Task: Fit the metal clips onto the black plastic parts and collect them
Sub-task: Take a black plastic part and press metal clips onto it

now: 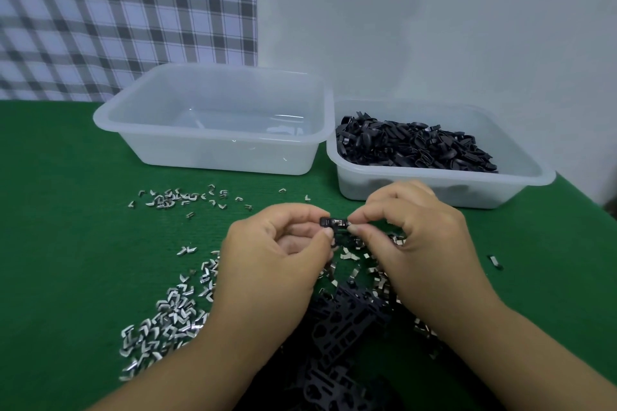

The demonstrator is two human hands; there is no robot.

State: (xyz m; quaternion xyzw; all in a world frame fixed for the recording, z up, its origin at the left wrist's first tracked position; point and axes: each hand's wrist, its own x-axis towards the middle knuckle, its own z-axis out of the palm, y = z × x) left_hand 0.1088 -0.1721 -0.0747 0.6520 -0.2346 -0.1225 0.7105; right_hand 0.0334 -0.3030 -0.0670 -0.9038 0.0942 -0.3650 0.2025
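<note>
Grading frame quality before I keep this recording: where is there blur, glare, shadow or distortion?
Head view: checked curtain soft, lines bowed by the wide lens; faint shadow on the wall; glare streaks in the empty tub; left hand and right hand pinching the black part and metal clip are sharp; loose clips lower left smeared.

A small black part (327, 221) is held level, pinched by the left hand (273, 253); the right hand (410, 237) pinches a shiny clip (340, 222) at its right end. Loose clips (167, 320), bent silver pieces, lie scattered on the mat (66, 210). More black parts (414, 143) are heaped in the right tub (434, 183).
</note>
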